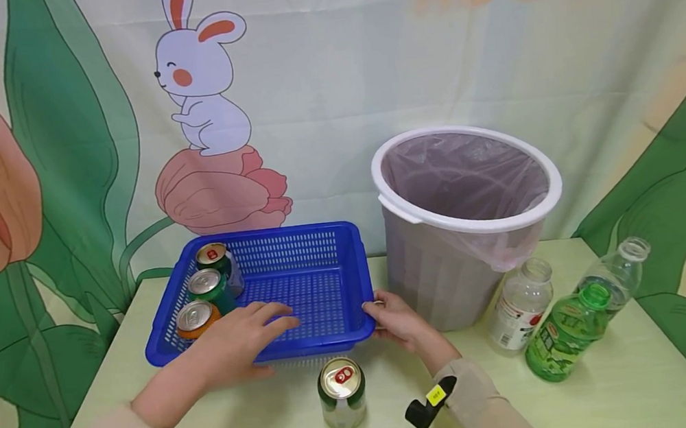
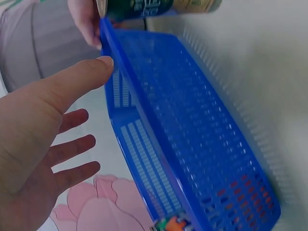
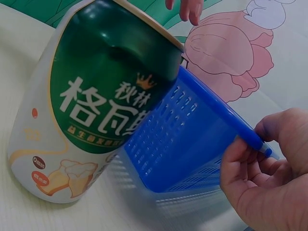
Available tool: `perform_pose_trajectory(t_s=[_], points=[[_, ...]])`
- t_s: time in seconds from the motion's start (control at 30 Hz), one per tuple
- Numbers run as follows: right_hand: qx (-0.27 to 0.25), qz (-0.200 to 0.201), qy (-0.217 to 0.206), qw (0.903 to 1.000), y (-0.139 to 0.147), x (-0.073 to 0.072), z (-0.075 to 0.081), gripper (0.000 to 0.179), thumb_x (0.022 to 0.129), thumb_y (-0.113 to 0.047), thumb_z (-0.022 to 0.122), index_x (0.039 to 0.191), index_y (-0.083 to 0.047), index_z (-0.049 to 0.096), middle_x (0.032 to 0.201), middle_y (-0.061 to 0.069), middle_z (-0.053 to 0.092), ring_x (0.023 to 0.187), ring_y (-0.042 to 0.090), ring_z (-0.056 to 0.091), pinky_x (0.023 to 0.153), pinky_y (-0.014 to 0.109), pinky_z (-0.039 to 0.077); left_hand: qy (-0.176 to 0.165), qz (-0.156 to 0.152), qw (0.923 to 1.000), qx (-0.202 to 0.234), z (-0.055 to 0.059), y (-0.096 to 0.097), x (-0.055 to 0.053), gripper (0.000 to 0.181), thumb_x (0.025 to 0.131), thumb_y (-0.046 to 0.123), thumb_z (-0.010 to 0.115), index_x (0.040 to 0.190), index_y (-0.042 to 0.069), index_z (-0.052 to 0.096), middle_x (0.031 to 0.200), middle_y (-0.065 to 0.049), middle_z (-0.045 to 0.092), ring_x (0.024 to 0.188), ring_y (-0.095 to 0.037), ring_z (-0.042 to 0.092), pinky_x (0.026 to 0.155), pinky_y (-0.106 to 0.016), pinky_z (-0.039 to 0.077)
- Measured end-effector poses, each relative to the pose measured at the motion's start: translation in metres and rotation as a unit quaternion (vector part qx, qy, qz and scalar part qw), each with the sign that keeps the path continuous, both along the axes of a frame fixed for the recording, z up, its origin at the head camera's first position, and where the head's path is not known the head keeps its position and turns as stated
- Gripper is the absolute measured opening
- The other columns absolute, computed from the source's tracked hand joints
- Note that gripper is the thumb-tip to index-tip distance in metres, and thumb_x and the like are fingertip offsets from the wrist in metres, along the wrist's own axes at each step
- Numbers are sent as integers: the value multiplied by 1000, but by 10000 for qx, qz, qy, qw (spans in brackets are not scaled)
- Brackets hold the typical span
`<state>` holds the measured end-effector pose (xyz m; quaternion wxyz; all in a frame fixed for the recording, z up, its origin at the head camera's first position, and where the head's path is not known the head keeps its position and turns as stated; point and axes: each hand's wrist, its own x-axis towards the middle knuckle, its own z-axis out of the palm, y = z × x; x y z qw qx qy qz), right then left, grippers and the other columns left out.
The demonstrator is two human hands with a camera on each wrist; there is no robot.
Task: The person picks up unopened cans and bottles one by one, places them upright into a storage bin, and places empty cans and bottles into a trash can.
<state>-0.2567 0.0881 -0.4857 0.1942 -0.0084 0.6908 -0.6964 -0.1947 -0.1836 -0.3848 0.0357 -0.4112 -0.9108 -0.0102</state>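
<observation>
A blue plastic basket [image 1: 301, 299] stands on the table, with two green cans [image 1: 212, 287] and an orange can [image 1: 196, 317] along its left side. My left hand [image 1: 237, 341] hovers over the near rim, fingers spread and nothing in them; in the left wrist view its thumb [image 2: 84, 79] overlaps that rim. At the basket's right end, my right hand [image 1: 399, 320] pinches the rim between thumb and fingers, plainly seen in the right wrist view. In front of the basket, between both forearms, a green and white can [image 1: 343, 394] stands upright.
Right of the basket is a grey trash bin [image 1: 430, 281] with a white rim and a clear liner. Beside it stand a clear bottle with a label [image 1: 519, 307], a green bottle [image 1: 568, 333] and another clear bottle [image 1: 618, 273]. A printed curtain [image 1: 319, 92] hangs behind the table.
</observation>
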Motion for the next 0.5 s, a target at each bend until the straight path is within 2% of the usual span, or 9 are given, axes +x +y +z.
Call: perform_pose_trajectory(t_s=[0.23, 0.5], points=[[11, -63, -34, 10000, -1, 0, 0, 17, 94, -9, 45, 106, 2, 46, 84, 11, 62, 60, 11, 55, 53, 22, 44, -320, -148, 9994, 14, -3, 15, 9, 71, 71, 37, 78, 131, 19, 46, 133, -5, 48, 118, -28, 47, 94, -47, 45], [20, -54, -14, 10000, 0, 0, 0, 23, 94, -10, 45, 110, 5, 45, 87, 13, 62, 61, 11, 55, 54, 23, 45, -362, -424, 9984, -69, -10, 31, 16, 78, 69, 40, 78, 136, 21, 42, 138, -3, 43, 123, -26, 44, 97, -46, 43]])
